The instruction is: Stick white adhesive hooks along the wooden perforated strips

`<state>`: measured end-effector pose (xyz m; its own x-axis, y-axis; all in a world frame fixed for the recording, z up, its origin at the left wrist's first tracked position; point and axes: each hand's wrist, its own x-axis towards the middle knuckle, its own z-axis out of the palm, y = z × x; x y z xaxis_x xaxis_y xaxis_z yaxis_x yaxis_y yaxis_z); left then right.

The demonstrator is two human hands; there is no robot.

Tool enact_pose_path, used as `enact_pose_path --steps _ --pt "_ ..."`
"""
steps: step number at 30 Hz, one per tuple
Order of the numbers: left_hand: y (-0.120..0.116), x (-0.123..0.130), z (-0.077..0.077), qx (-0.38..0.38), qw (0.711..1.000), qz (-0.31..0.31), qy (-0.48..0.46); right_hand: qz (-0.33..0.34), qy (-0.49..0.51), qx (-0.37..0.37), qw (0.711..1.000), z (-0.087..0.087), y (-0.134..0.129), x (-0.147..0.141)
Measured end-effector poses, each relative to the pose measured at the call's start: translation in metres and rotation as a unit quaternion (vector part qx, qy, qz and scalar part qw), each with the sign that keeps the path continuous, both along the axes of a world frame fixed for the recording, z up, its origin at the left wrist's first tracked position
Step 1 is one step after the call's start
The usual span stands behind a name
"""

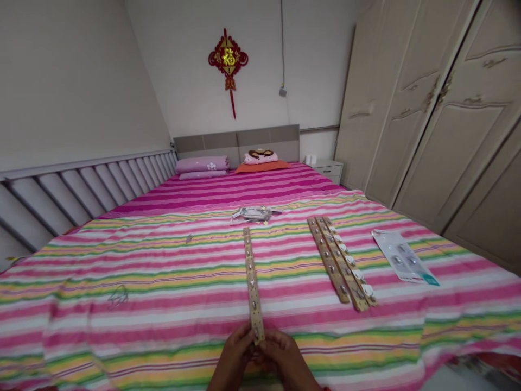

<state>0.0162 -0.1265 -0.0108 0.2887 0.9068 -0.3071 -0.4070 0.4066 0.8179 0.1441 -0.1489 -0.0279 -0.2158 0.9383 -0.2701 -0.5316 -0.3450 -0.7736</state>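
A narrow tan strip with a row of small shiny metal fittings lies lengthwise on the striped bedspread, pointing away from me. My left hand closes on its near end from the left side. From the right, my right hand grips the same end, its fingers curled near the tip. Both hands nearly meet under the strip, and their lower fingers are hidden. Off to the right, several similar strips lie side by side, and the rightmost one carries white round pieces.
A blister pack with round metal items lies at the right. Beyond the strip rests a clear plastic packet. A thin clear scrap is at the left. Bed rail on the left, wardrobe on the right.
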Motion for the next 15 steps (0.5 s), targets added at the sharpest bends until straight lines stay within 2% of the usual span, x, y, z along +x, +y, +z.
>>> enact_pose_path --steps 6,12,15 --pt "-0.003 0.000 -0.005 0.030 0.995 0.029 0.087 -0.011 0.029 -0.001 1.000 -0.008 0.000 0.002" --pt "-0.006 0.009 -0.014 0.103 0.983 0.009 0.150 -0.032 0.046 0.011 0.998 -0.010 -0.011 0.019" --pt "-0.003 0.026 -0.008 0.130 0.979 -0.018 0.155 -0.077 0.031 -0.008 0.997 -0.009 -0.014 0.034"
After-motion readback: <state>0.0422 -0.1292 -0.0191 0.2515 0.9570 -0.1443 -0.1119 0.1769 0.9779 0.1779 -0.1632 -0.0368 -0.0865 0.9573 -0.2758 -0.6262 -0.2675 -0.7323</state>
